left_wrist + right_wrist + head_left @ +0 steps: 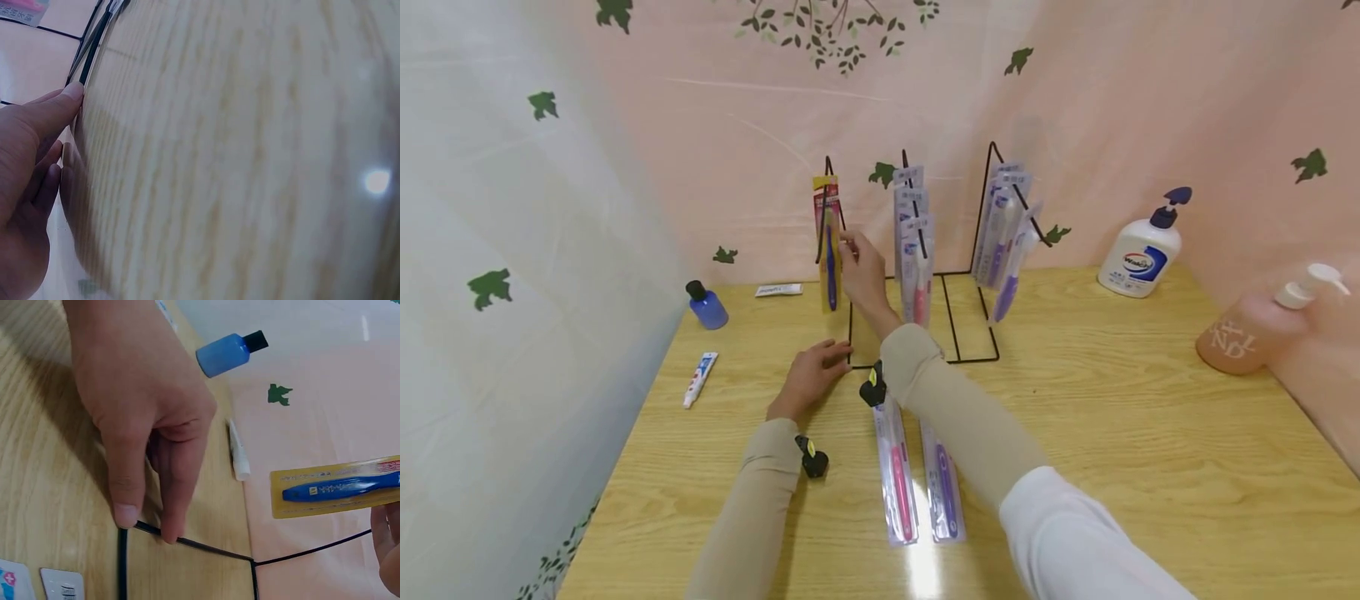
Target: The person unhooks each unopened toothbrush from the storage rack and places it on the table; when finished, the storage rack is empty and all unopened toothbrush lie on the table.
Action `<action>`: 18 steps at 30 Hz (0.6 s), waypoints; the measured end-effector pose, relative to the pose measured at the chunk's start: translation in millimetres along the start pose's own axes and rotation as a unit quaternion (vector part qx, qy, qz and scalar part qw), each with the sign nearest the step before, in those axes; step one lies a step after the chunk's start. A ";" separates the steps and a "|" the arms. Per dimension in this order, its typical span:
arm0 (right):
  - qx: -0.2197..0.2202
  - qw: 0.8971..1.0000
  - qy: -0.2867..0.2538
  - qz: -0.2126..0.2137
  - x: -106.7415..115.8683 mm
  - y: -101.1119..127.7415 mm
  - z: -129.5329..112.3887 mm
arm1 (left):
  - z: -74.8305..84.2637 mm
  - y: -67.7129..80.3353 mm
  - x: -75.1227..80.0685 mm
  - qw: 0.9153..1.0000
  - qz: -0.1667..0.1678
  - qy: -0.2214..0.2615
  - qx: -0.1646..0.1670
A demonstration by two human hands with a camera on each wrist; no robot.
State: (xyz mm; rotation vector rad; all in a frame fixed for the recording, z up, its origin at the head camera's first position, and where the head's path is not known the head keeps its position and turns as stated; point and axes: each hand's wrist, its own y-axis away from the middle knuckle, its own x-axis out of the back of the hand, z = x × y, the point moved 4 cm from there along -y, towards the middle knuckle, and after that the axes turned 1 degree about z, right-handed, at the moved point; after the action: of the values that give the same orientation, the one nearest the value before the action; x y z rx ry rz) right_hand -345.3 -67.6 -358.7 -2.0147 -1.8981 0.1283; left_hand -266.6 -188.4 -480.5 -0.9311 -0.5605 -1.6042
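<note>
Right hand grip: we've got fingers pinching the yellow-carded blue toothbrush pack at its edge, up at the leftmost arm of the black wire rack. Pack hangs upright against that arm; can't tell if the hang hole is already over the wire.

Left hand grip: not clenched around anything, fingertips pressing the rack's base wire flat on the tabletop, pinning the front-left corner.

Handling, our read: the pack is light, thin card plus blister, stiff enough but bends if squeezed mid-span. Best held near the top edge by the hole. The rack looks light and likely to tip or slide, hence the hold-down.

Around: the middle and right arms already carry rows of pink and purple toothbrush packs, close beside the working arm, so little side clearance. Two more packs lie flat under the right forearm. A blue bottle, small tube, white tube sit left; two pump bottles well off right.
</note>
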 end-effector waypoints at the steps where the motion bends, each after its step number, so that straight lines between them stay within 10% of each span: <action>1: 0.001 1.000 -0.006 0.002 0.7 1.6 0.4 | 0.5 0.0 0.0 1.000 0.000 -0.001 0.001; 18: 0.026 0.992 -0.121 -0.007 8.8 21.1 -2.5 | -1.7 -0.7 -0.8 0.999 0.025 0.005 -0.041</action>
State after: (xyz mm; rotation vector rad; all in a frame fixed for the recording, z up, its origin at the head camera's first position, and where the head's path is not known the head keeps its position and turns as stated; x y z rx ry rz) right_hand -323.8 -60.0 -361.6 -2.0282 -2.0284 0.4324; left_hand -267.8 -189.1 -482.0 -0.9906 -0.4639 -1.5952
